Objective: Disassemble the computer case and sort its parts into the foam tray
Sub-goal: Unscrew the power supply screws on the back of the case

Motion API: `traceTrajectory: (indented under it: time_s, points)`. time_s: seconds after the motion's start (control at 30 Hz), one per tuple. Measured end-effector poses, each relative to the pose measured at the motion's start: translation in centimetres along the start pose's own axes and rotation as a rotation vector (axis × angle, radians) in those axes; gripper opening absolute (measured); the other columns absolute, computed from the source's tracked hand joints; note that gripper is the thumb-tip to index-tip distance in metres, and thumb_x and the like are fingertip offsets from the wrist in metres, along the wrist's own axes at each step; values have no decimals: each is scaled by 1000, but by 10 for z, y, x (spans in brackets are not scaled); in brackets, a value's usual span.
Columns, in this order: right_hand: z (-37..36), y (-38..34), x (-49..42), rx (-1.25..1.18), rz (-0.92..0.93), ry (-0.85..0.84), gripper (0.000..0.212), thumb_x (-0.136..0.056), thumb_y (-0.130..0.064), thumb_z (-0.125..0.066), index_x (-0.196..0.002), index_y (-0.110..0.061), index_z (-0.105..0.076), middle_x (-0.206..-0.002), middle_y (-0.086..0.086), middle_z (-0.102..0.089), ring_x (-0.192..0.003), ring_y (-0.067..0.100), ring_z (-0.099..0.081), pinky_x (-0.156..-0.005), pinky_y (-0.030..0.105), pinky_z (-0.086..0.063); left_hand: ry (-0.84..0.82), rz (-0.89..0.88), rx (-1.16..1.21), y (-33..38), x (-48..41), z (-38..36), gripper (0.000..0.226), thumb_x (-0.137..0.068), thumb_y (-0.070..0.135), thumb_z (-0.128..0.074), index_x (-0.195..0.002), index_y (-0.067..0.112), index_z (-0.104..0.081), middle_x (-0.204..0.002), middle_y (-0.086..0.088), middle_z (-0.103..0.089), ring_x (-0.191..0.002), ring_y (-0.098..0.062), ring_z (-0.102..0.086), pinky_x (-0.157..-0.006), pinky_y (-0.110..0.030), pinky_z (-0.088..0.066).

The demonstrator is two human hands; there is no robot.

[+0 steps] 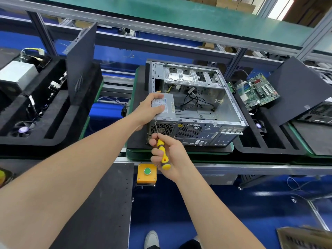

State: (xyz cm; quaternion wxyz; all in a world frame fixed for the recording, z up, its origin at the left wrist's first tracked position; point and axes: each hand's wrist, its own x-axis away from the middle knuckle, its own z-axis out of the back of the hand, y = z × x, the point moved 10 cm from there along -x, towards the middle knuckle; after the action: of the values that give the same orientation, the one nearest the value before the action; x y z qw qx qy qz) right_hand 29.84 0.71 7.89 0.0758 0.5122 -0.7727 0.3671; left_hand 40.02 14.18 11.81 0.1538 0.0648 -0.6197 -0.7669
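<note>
The computer case (197, 106) lies on its side at the centre of the bench, open face up and rear panel toward the person, which puts the back screws within reach. A foam tray (75, 123) sits at nine o'clock of it, with a dark side panel (80, 69) standing in it. A second foam tray (269, 152) at three o'clock bears a motherboard (256, 90) and another leaning panel (301, 90). Which tray this case feeds I cannot tell.

In the case's seven o'clock corner sits the power supply (168, 105). The left hand (151, 109) curls over its top and holds it, likely so it does not drop once the screws are out. The right hand (170, 157) grips the yellow screwdriver (162, 153), its tip at the rear panel's ten o'clock corner, just above the honeycomb grille.

Loose black cables (195, 101) cross the case floor beside the supply and could snag a lift. An orange button box (147, 174) sits at six o'clock, just below the right hand.
</note>
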Motion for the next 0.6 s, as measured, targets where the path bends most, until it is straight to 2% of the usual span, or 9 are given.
traceTrajectory:
  time_s: [0.1, 0.13, 0.17, 0.2, 0.27, 0.3, 0.37, 0.47, 0.6]
  points:
    - [-13, 11, 1, -295, -86, -160, 28, -109, -29, -48, -92, -11, -61, -77, 2, -62, -34, 6, -43, -31, 16, -32, 62, 23, -303, -4, -5, 9, 48, -96, 36, -62, -141, 46, -46, -162, -9, -12, -150, -37, -17, -123, -55, -21]
    - [-17, 12, 1, -354, -102, -193, 30, -111, -30, -46, -93, -10, -61, -73, 2, -61, -32, 7, -42, -30, 17, -30, 75, -17, -462, 3, -8, 12, 53, -94, 39, -61, -144, 46, -44, -166, -6, -4, -153, -33, -8, -123, -57, -14]
    - [-21, 12, 1, -397, -109, -215, 32, -112, -29, -44, -93, -9, -60, -68, 1, -57, -30, 8, -41, -29, 18, -29, 72, -89, -609, 15, -13, 11, 59, -92, 42, -60, -147, 42, -42, -167, -3, -6, -154, -28, -6, -121, -56, -10]
    - [-23, 11, 0, -429, -110, -226, 34, -113, -28, -42, -94, -7, -60, -62, 0, -53, -29, 9, -39, -28, 19, -27, 53, -157, -721, 26, -18, 9, 65, -88, 44, -57, -150, 37, -41, -164, -3, -18, -153, -23, -13, -120, -54, -10]
    - [-27, 9, -1, -461, -107, -223, 37, -114, -26, -37, -94, -5, -60, -54, -2, -45, -27, 11, -37, -28, 21, -24, 7, -202, -841, 37, -29, 3, 72, -83, 44, -52, -152, 26, -41, -147, -3, -41, -146, -22, -29, -119, -53, -16]
    - [-27, 8, -1, -463, -101, -214, 37, -114, -24, -37, -93, -5, -60, -51, -3, -43, -26, 11, -36, -27, 21, -24, 0, -197, -877, 38, -35, 1, 68, -88, 42, -49, -152, 23, -42, -144, -4, -45, -145, -22, -30, -119, -54, -19]
    - [-25, 6, -2, -438, -76, -178, 34, -112, -20, -38, -92, -5, -61, -48, -4, -38, -26, 10, -33, -26, 20, -22, 2, -175, -914, 34, -45, -1, 55, -101, 40, -37, -151, 18, -42, -150, -6, -43, -152, -22, -19, -119, -56, -22]
    - [-19, 1, -5, -373, -33, -115, 31, -109, -17, -40, -91, -6, -63, -47, -4, -35, -25, 9, -29, -26, 18, -20, -19, -151, -881, 27, -52, -7, 50, -107, 38, -31, -150, 14, -41, -157, -7, -35, -156, -19, -3, -119, -54, -23]
    - [-5, -5, -8, 46, 89, 111, 23, -108, -18, -41, -94, -11, -58, -51, -1, -35, -29, 14, -29, -30, 21, -25, 1, -158, -862, 26, -54, -5, 48, -108, 35, -32, -149, 12, -42, -159, -8, -33, -156, -19, -1, -121, -52, -21]
